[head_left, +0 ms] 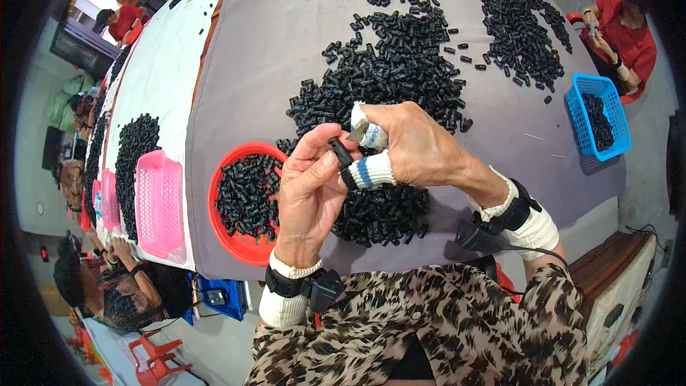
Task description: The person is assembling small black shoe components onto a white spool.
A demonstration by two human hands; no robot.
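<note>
Between its thumb and fingers, my left hand [307, 189] pinches a small black cylindrical plastic part [341, 151], held tilted above the table. Close against it is my right hand [425, 144], closed around a small knife whose pointed metal blade [358, 132] shows near the part's upper end. White cloth covers wrap the right thumb and a finger; the knife's handle is hidden in the grip. Under and beyond both hands spreads a large heap of similar black parts [386, 71]. A round red basin [213, 204] filled with such parts stands just left of my left hand.
A blue basket [620, 144] holding black parts stands at the right edge, near a co-worker in red [629, 36]. Another heap [518, 36] lies far right. Two thin sticks [533, 136] lie on the grey cloth. Pink baskets [158, 204] and more workers are at left.
</note>
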